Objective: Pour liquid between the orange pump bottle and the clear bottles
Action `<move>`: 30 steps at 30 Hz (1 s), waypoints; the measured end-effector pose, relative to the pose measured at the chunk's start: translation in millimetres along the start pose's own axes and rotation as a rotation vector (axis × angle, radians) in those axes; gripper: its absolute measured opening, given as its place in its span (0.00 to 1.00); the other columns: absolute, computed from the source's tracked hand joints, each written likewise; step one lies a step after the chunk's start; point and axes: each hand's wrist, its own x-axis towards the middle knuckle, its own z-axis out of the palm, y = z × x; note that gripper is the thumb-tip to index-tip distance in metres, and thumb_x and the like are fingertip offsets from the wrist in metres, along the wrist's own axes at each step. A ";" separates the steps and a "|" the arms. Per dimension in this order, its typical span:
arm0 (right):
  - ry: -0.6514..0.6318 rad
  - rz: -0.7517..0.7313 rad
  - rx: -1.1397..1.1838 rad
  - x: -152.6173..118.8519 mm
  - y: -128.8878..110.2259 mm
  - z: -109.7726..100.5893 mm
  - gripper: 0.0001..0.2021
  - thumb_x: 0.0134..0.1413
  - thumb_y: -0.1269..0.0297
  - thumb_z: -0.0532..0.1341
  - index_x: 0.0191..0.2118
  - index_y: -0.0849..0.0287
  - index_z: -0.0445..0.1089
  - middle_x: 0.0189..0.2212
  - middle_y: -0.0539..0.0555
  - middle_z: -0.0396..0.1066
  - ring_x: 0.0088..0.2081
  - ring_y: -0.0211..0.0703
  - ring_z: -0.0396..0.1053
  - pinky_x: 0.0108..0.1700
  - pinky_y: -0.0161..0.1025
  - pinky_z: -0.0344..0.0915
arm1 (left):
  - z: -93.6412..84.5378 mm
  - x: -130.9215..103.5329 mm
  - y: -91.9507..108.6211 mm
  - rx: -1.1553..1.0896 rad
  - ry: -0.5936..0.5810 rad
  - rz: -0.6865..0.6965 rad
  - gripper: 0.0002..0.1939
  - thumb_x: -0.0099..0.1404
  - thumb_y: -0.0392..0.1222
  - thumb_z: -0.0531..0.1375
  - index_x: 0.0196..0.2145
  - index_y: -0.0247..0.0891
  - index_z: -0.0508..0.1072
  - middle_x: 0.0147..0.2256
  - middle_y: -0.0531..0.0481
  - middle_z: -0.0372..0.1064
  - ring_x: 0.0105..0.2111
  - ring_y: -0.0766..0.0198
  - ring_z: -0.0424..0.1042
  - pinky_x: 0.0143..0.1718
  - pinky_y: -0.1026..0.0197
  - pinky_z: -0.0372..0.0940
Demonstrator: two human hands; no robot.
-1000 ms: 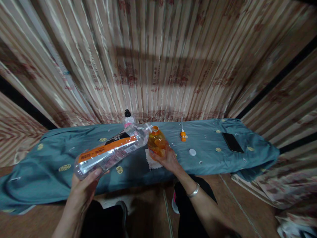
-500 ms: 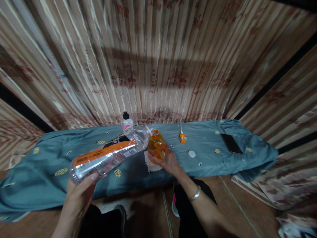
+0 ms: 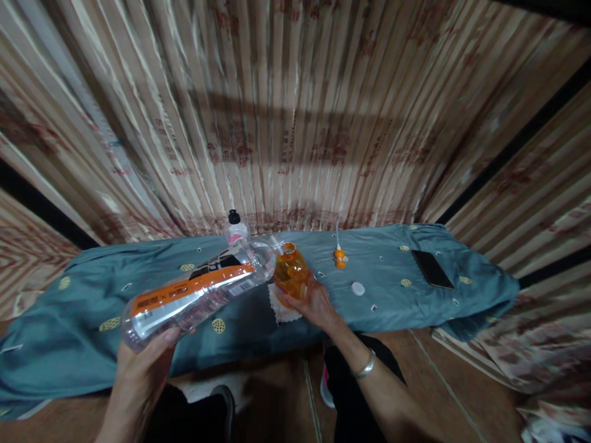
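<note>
My left hand (image 3: pixel 146 363) is closed round the lower end of a large clear plastic bottle (image 3: pixel 221 284) with an orange and silver label. The bottle lies tilted, its open neck at the mouth of a small orange see-through bottle (image 3: pixel 290 271). My right hand (image 3: pixel 314 300) grips the orange bottle from the right side and keeps it nearly upright. Beneath it, a pale scallop-edged cloth (image 3: pixel 281 311) shows in part. Whether liquid is flowing between the necks I cannot make out.
On the teal patterned cloth (image 3: pixel 392 307) lie an orange spray head (image 3: pixel 340 258) with its tube, a white cap (image 3: pixel 357 288) and a black phone (image 3: pixel 432 269). A black-capped bottle (image 3: pixel 235 227) stands behind the large bottle. A striped curtain (image 3: pixel 286 123) hangs at the back.
The large bottle's base and my left hand have shifted slightly left and down. The necks still meet, and my right hand has hardly moved.
</note>
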 end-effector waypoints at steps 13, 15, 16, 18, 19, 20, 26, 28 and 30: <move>0.003 0.001 -0.036 0.1 -4.5 -2.6 0.33 0.52 0.57 0.70 0.62 0.56 0.63 0.48 0.59 0.79 0.49 0.58 0.79 0.51 0.50 0.76 | 4.6 -1.3 2.6 0.015 -0.006 0.048 0.23 0.45 0.45 0.75 0.39 0.40 0.79 0.37 0.46 0.76 0.36 0.58 0.75 0.29 0.65 0.73; 0.000 -0.003 -0.026 0.4 -5.0 -3.2 0.33 0.52 0.57 0.70 0.62 0.55 0.64 0.48 0.58 0.78 0.49 0.58 0.79 0.51 0.51 0.76 | 5.8 -2.1 3.7 0.005 -0.007 0.063 0.23 0.45 0.44 0.75 0.40 0.42 0.79 0.38 0.47 0.76 0.35 0.60 0.73 0.29 0.65 0.73; 0.001 -0.006 -0.020 0.5 -5.1 -3.5 0.33 0.52 0.58 0.70 0.62 0.55 0.64 0.49 0.58 0.78 0.49 0.57 0.79 0.52 0.51 0.76 | 6.2 -2.4 4.1 0.001 -0.009 0.068 0.23 0.45 0.43 0.75 0.40 0.42 0.78 0.38 0.47 0.76 0.35 0.61 0.73 0.29 0.65 0.73; 0.001 -0.019 -0.012 0.5 -4.6 -4.0 0.33 0.52 0.59 0.70 0.63 0.54 0.63 0.50 0.57 0.78 0.50 0.56 0.79 0.52 0.51 0.76 | 6.4 -2.9 4.6 -0.002 -0.012 0.075 0.23 0.45 0.43 0.76 0.40 0.42 0.78 0.38 0.48 0.76 0.35 0.62 0.72 0.29 0.66 0.73; -0.002 -0.025 -0.010 0.5 -3.9 -4.1 0.33 0.52 0.60 0.70 0.63 0.53 0.63 0.50 0.57 0.78 0.50 0.56 0.78 0.53 0.51 0.76 | 6.1 -3.1 4.8 -0.002 -0.012 0.076 0.22 0.45 0.43 0.76 0.39 0.42 0.79 0.38 0.47 0.76 0.35 0.62 0.72 0.29 0.66 0.72; -0.005 -0.027 -0.010 0.4 -3.0 -4.0 0.33 0.52 0.60 0.70 0.63 0.53 0.62 0.51 0.57 0.78 0.51 0.56 0.78 0.53 0.51 0.75 | 5.8 -3.3 5.1 -0.001 -0.011 0.076 0.22 0.45 0.43 0.76 0.39 0.41 0.79 0.38 0.47 0.76 0.35 0.62 0.72 0.29 0.66 0.72; -0.003 -0.013 -0.022 0.5 3.2 -1.5 0.34 0.52 0.57 0.71 0.63 0.56 0.62 0.48 0.58 0.79 0.49 0.56 0.79 0.51 0.50 0.76 | 7.3 -4.5 8.8 0.030 -0.018 0.088 0.19 0.46 0.44 0.76 0.37 0.43 0.79 0.39 0.49 0.77 0.36 0.62 0.73 0.31 0.65 0.73; 0.000 -0.016 -0.018 0.8 2.6 -1.5 0.35 0.51 0.56 0.71 0.63 0.55 0.62 0.49 0.58 0.79 0.50 0.56 0.79 0.51 0.49 0.76 | 9.6 -4.4 9.7 0.030 -0.012 0.103 0.19 0.46 0.43 0.76 0.37 0.44 0.79 0.40 0.49 0.77 0.36 0.63 0.73 0.34 0.65 0.74; 0.002 -0.022 -0.020 1.3 0.2 -2.3 0.34 0.51 0.57 0.72 0.62 0.55 0.62 0.49 0.58 0.78 0.50 0.56 0.79 0.51 0.49 0.75 | 11.6 -4.1 10.0 0.023 -0.004 0.114 0.20 0.46 0.43 0.76 0.39 0.44 0.80 0.41 0.49 0.77 0.35 0.63 0.73 0.36 0.64 0.74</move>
